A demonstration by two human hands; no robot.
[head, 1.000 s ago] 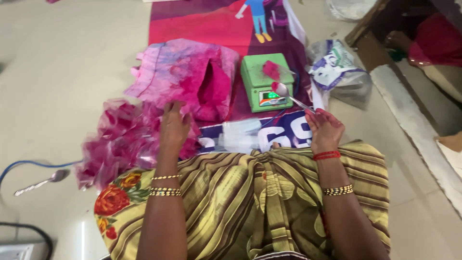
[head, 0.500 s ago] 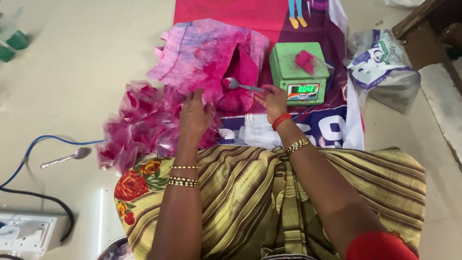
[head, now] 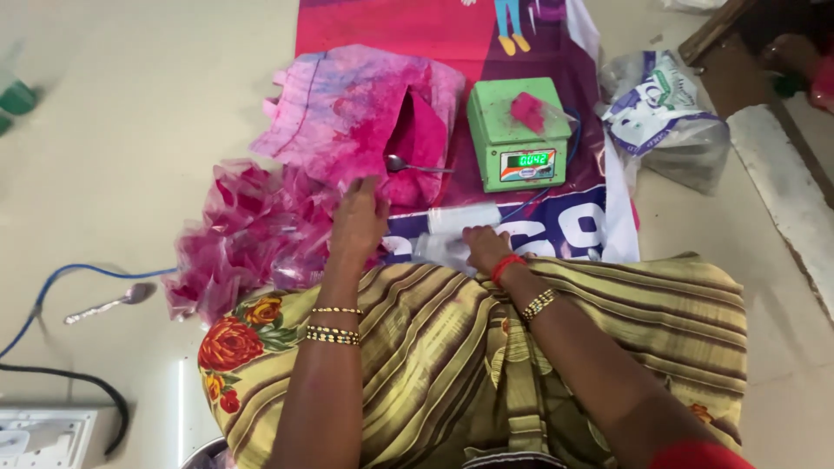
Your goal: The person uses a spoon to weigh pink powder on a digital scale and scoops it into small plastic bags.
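My left hand (head: 358, 221) rests fingers apart on a heap of pink-stained clear plastic pouches (head: 248, 230), at the edge of an open sack of pink powder (head: 365, 113). A metal spoon (head: 415, 165) lies in the sack's powder, free of both hands. My right hand (head: 483, 245) touches a stack of small clear plastic pouches (head: 456, 227) lying on the printed banner (head: 556, 230) in front of my lap. A green digital scale (head: 519, 132) with a small mound of pink powder on its top stands just beyond.
A crumpled white and clear plastic bag (head: 665, 117) lies right of the scale. A second spoon (head: 109, 304) and a blue cable (head: 82, 274) lie on the floor at left. A white device (head: 43, 434) sits at the bottom left corner.
My right hand has let go of the spoon, which now lies in the powder sack, and has come down to the clear pouches. My left hand stayed on the pink pouches.
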